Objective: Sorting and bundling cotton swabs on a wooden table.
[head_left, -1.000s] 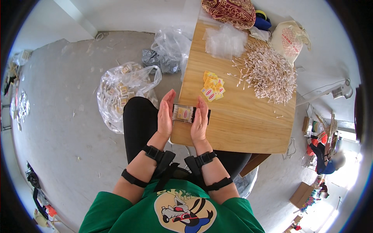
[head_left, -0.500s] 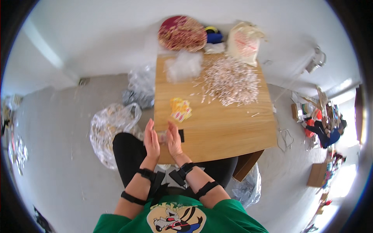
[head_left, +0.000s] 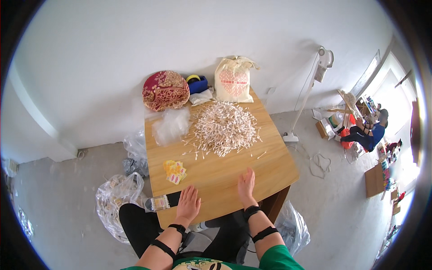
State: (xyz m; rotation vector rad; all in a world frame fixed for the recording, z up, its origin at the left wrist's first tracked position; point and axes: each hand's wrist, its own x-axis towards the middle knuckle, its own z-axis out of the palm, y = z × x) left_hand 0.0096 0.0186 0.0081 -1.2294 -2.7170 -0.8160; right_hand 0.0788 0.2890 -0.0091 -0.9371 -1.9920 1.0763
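Note:
My left hand is over the table's near edge, palm down, fingers stretched out, holding nothing. Beside its fingers lies a dark flat strip, with a small clear pack of cotton swabs on it at the table's near left corner. To the right, my right hand is raised over the wood with extended fingers and nothing in it. Several yellow and white printed cards lie beyond my left hand. A big heap of loose cotton swabs covers the middle of the table's far half.
Clear plastic bags lie left of the heap. Behind stand a red patterned round cushion, a blue item and a cream cloth bag. A filled clear sack sits on the floor at left. A person works far right.
My hands have parted: the right moved off to the right, the left is now palm down. The swab pack between them now lies in plain sight on the dark strip. The view has shifted.

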